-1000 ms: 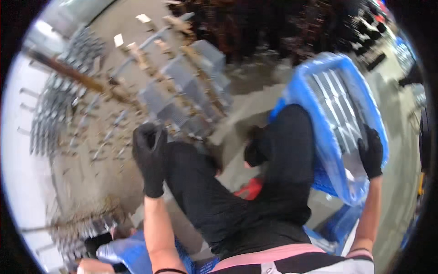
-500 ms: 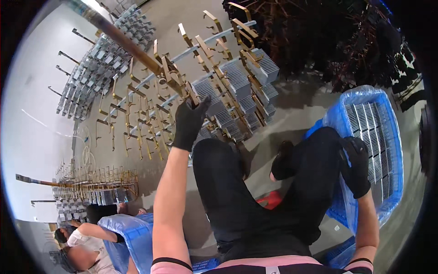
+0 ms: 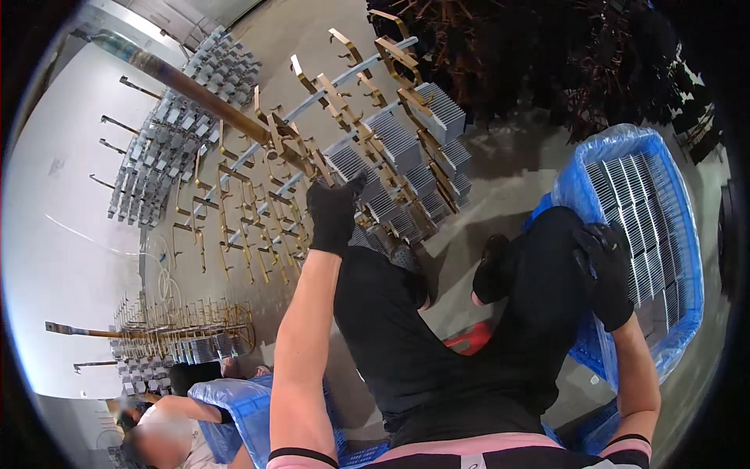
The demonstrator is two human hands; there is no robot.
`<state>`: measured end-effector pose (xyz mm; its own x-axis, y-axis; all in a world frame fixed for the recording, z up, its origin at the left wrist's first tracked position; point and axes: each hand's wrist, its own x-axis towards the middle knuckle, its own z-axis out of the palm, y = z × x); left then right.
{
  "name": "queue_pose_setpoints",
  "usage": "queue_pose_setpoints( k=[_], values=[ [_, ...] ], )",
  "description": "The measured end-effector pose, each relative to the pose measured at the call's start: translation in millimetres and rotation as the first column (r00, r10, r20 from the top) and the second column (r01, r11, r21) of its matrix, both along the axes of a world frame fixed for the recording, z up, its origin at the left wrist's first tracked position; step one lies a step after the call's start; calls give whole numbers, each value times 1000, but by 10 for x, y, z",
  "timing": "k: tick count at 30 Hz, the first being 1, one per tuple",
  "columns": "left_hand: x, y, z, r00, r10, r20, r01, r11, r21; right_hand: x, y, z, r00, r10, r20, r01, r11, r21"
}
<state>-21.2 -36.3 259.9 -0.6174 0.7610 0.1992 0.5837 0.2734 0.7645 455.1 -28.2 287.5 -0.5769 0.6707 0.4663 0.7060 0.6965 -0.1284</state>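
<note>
My left hand [image 3: 334,215], in a black glove, reaches to the near end of a brass-coloured hanging rack [image 3: 332,105]. Its fingers are bent at the edge of a grey finned heat sink [image 3: 348,162] hung on the rack; the glove hides the exact contact. More finned heat sinks [image 3: 393,141] hang in rows on the hooks to the right. My right hand [image 3: 608,273], also black-gloved, lies with fingers apart over my right knee, beside the near wall of a blue basket [image 3: 595,187]. Rows of heat sinks [image 3: 637,219] stand inside that plastic-lined basket.
A thick brass-coloured bar [image 3: 207,98] slants from the rack to the upper left. Loaded racks [image 3: 164,133] line the white wall. Dark hanging racks [image 3: 531,62] fill the far right. At lower left, a person [image 3: 168,434] works beside another blue basket [image 3: 250,414]. A red object [image 3: 471,338] lies between my feet.
The view has shifted slightly. My left hand stays at the rack's near end, its fingers drawn closer together. My right hand has slid a little from the basket edge over my knee.
</note>
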Motion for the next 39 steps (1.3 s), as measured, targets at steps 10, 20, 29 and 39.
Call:
queue_pose_setpoints(
  k=[10, 20, 29, 39],
  values=[
    [66, 55, -96, 988, 123, -93, -110, 985, 130, -56, -23, 6, 1000, 4, -18, -5, 1000, -26],
    [148, -9, 105, 957, -1, 291, -11, 999, 39, -64, -46, 11, 999, 7, -32, -7, 1000, 7],
    [256, 3, 11, 974, 136, 180, -126, 990, -67, -13, 13, 5, 999, -14, -35, 13, 1000, -26],
    [-336, -105, -515, 989, -104, 105, 95, 992, 79, -103, -36, -1, 997, 24, -71, -25, 1000, -8]
  ],
)
